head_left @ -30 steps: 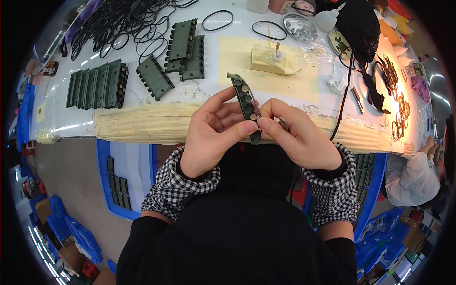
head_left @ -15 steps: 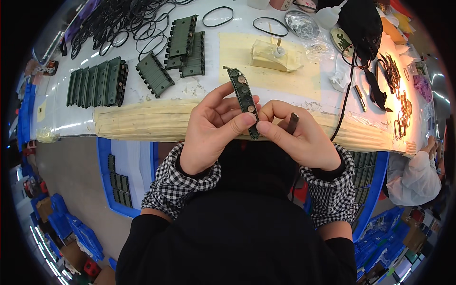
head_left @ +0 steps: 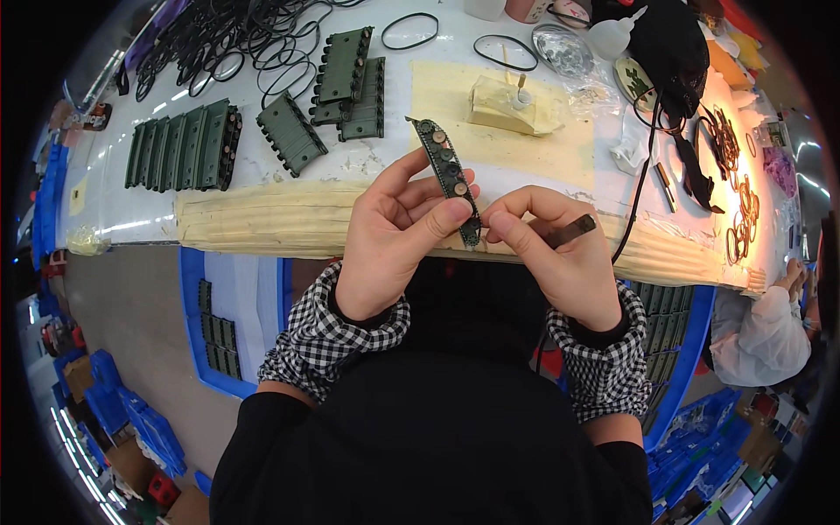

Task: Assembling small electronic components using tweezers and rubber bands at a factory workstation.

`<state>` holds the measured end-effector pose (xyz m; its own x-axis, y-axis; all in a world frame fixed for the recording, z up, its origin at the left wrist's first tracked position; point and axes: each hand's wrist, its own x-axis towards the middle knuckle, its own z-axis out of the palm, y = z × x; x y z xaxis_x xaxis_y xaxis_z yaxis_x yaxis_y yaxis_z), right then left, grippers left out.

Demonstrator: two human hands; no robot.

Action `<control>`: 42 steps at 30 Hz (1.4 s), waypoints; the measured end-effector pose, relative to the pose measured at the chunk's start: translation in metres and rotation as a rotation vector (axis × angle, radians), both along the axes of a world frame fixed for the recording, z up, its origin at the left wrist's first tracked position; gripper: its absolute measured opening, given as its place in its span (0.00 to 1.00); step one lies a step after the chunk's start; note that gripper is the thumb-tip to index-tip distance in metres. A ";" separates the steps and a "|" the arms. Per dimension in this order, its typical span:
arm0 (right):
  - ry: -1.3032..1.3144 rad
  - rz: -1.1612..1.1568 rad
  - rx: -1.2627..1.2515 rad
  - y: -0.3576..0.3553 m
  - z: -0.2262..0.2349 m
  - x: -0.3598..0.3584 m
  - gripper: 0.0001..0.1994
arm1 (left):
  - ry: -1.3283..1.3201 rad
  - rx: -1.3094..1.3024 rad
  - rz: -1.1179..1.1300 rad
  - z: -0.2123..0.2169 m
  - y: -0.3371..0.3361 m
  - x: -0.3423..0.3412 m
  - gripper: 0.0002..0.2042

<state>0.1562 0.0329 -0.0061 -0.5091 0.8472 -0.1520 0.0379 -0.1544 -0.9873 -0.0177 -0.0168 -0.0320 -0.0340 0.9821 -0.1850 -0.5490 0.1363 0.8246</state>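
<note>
Held up in my left hand (head_left: 394, 236) is a dark green toy tank chassis (head_left: 448, 162), turned so its row of round wheels, some copper-coloured, faces me. A black track runs along its edges. My left thumb presses on its side and the fingers wrap behind. Close by its lower end, my right hand (head_left: 560, 236) has thumb and forefinger pinched together; anything between the tips is too small to make out. A flat dark strip-like tool (head_left: 570, 231) is tucked in the right fingers, one end sticking out to the right.
More green chassis (head_left: 181, 147) stand in a row at left, with others (head_left: 291, 134) stacked behind. Black rubber loops (head_left: 236, 39) pile up far left. A taped block (head_left: 512, 105) sits on yellow paper. Blue trays (head_left: 188, 319) flank my lap; a co-worker's sleeve (head_left: 759, 337) is at right.
My right hand has shifted slightly right, its fingertips drawing a little away from the chassis. The strip-like tool has swung from nearly upright to pointing right. My left hand keeps its hold.
</note>
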 end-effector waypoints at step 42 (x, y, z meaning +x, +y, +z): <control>-0.158 -0.143 0.655 0.001 0.041 0.029 0.43 | 0.290 0.232 -0.138 0.013 -0.009 0.008 0.21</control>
<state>0.1855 0.0337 0.0349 -0.3992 0.8468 0.3514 0.2124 0.4583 -0.8631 -0.0094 -0.0259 -0.0189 0.0829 0.9957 0.0403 -0.2781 -0.0157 0.9604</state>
